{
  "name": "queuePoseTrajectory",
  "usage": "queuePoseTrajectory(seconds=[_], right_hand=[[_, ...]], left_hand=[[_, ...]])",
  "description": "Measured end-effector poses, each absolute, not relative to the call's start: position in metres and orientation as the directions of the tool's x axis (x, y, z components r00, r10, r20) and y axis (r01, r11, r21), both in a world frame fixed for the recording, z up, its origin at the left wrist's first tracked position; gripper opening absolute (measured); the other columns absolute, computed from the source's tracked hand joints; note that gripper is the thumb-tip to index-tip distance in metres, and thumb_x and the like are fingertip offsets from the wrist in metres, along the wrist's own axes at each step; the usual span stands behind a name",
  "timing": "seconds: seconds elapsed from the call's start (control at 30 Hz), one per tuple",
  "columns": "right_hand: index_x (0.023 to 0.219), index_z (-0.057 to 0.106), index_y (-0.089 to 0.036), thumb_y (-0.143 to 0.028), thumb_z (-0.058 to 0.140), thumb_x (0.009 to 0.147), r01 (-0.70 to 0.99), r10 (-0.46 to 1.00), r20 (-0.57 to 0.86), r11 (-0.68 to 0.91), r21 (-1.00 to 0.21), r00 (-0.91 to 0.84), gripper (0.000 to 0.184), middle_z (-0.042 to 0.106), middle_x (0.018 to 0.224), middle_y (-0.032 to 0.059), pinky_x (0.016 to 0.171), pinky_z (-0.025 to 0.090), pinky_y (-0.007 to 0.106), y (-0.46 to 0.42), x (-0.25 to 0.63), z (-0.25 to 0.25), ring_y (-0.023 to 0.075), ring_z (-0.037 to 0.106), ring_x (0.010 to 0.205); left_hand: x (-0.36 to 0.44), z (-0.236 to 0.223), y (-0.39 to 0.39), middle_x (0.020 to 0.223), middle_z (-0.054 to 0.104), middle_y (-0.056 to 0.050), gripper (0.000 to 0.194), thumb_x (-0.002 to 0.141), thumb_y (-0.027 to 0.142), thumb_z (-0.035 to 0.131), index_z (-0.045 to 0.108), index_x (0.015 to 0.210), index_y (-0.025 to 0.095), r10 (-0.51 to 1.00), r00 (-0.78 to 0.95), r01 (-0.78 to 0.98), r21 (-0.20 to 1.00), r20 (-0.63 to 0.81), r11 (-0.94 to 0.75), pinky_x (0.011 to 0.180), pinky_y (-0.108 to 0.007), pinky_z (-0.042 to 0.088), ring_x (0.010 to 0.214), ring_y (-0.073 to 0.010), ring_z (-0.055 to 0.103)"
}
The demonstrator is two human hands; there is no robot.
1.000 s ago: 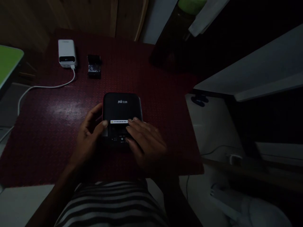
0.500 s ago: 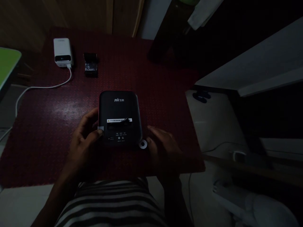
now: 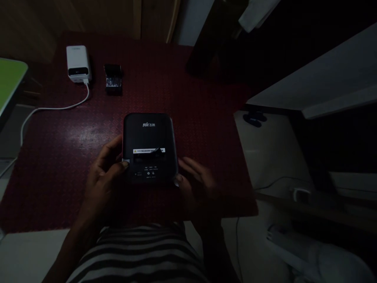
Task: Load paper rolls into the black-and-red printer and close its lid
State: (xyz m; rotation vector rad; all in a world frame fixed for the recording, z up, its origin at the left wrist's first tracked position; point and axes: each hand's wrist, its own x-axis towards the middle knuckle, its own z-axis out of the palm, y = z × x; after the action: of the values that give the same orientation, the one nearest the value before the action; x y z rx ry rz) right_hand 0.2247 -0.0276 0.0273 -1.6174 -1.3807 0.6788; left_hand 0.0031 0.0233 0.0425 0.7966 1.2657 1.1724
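Observation:
A black box-shaped device [image 3: 149, 141] with a white logo and a warning strip sits on a dark red table [image 3: 67, 157] in dim light. My left hand [image 3: 103, 177] grips its left side, thumb on the near left corner and fingers curled round the edge. My right hand [image 3: 197, 182] rests against the device's near right corner with its fingers loosely spread. A small pale round part that showed at that corner earlier is now mostly covered by my fingers.
A white power bank [image 3: 78, 63] with a white cable [image 3: 50, 108] lies at the far left. A small black object [image 3: 113, 78] sits beside it. A green surface [image 3: 10, 80] is at the left edge, and white furniture [image 3: 265, 149] stands to the right.
My right hand came off the top of the device and went to its near right corner. The left hand shifted to grip the left edge. The device barely moved.

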Motion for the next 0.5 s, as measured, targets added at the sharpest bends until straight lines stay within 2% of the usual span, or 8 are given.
queuePoseTrajectory(seconds=[0.13,0.23,0.37,0.43,0.5], right_hand=[[0.140,0.072,-0.026,-0.038,0.073,0.105,0.412,0.961,0.053,-0.067,-0.909,0.271,0.037,0.084,0.135,0.0133,0.098,0.072,0.042,-0.029,0.219,0.032,0.0290,0.085,0.118],[0.138,0.074,-0.026,-0.037,0.073,0.104,0.482,0.966,0.100,-0.028,-0.876,0.238,0.035,0.085,0.131,0.0117,0.095,0.073,0.041,-0.028,0.223,0.036,0.0289,0.086,0.115],[0.130,0.079,-0.029,-0.027,0.071,0.105,0.714,0.936,0.333,0.159,-0.682,0.110,0.027,0.089,0.119,0.0046,0.099,0.071,0.044,-0.012,0.233,0.055,0.0270,0.087,0.105],[0.133,0.080,-0.030,-0.018,0.065,0.107,0.774,0.906,0.422,0.292,-0.562,-0.035,0.032,0.088,0.123,0.0028,0.106,0.068,0.044,0.007,0.233,0.069,0.0256,0.086,0.109],[0.136,0.079,-0.029,-0.008,0.057,0.108,0.769,0.877,0.432,0.422,-0.480,-0.211,0.041,0.086,0.131,0.0038,0.110,0.065,0.044,0.033,0.226,0.079,0.0250,0.082,0.119]], left_hand=[[0.006,0.045,0.024,0.153,0.073,-0.006,0.059,0.092,0.025,0.077,0.071,0.149,0.034,0.956,-0.082,-0.194,0.945,-0.283,0.263,0.096,-0.043,0.070,0.137,-0.0360,0.072],[0.008,0.046,0.023,0.153,0.073,-0.006,0.061,0.090,0.026,0.077,0.070,0.151,0.034,0.951,-0.102,-0.179,0.946,-0.291,0.270,0.094,-0.042,0.069,0.136,-0.0359,0.072],[0.006,0.041,0.021,0.157,0.070,-0.005,0.059,0.092,0.031,0.077,0.071,0.151,0.035,0.967,-0.132,-0.115,0.972,-0.220,0.206,0.103,-0.043,0.066,0.147,-0.0362,0.065],[0.004,0.037,0.020,0.160,0.067,-0.004,0.059,0.094,0.035,0.078,0.070,0.152,0.035,0.978,-0.113,-0.097,0.982,-0.172,0.162,0.105,-0.044,0.065,0.152,-0.0371,0.060],[0.003,0.033,0.018,0.163,0.065,-0.004,0.057,0.097,0.039,0.077,0.068,0.154,0.036,0.988,-0.091,-0.082,0.989,-0.128,0.121,0.108,-0.047,0.064,0.155,-0.0379,0.057]])
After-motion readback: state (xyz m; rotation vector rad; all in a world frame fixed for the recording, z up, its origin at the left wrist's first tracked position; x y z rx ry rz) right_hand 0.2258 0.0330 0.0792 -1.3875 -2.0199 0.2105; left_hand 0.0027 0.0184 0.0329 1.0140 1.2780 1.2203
